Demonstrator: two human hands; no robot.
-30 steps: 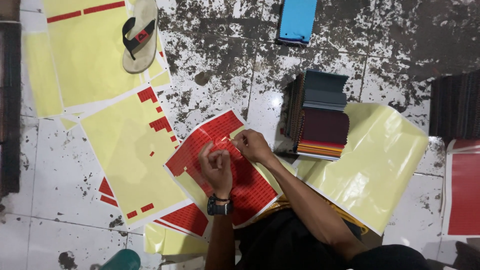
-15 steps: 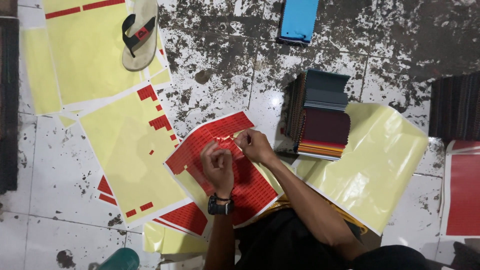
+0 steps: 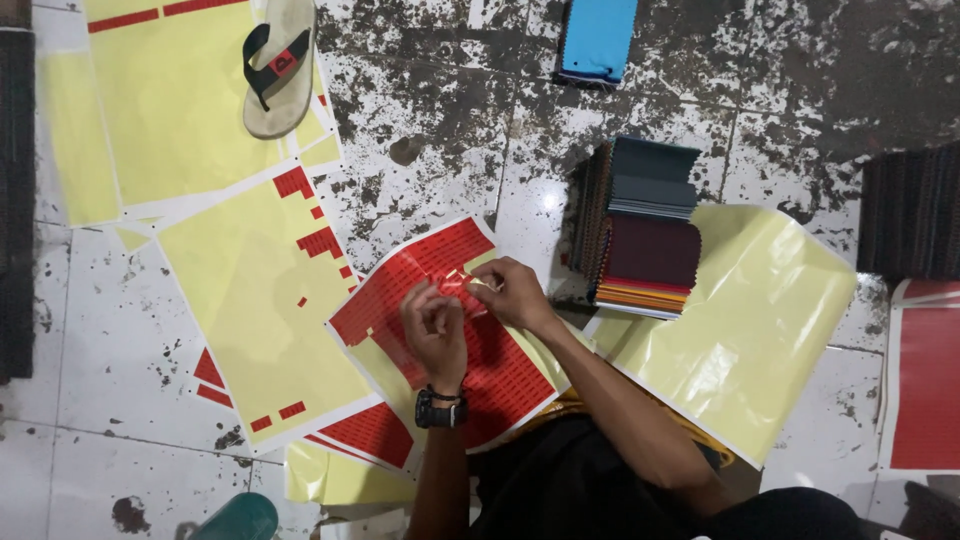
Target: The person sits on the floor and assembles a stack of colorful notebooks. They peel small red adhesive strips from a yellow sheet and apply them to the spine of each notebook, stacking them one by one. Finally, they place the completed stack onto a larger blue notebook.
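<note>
— Where was the small red sticker [image 3: 462,290]?

— We saw it between both hands, above the red sticker sheet [image 3: 440,330] on the floor. The left hand [image 3: 436,330] and the right hand [image 3: 512,292] both pinched it with the fingertips.

— What differed from half a second before?

— Very little; the hands stayed together, the strip a bit more lifted.

— Any containers?

— We noticed none clearly. A stack of fabric swatches [image 3: 645,228] lay beside, a sandal [image 3: 278,66] on yellow backing paper [image 3: 180,110].

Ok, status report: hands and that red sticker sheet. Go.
Left hand and right hand both pinching a small red sticker above the red sticker sheet. Nothing in the way.
</note>
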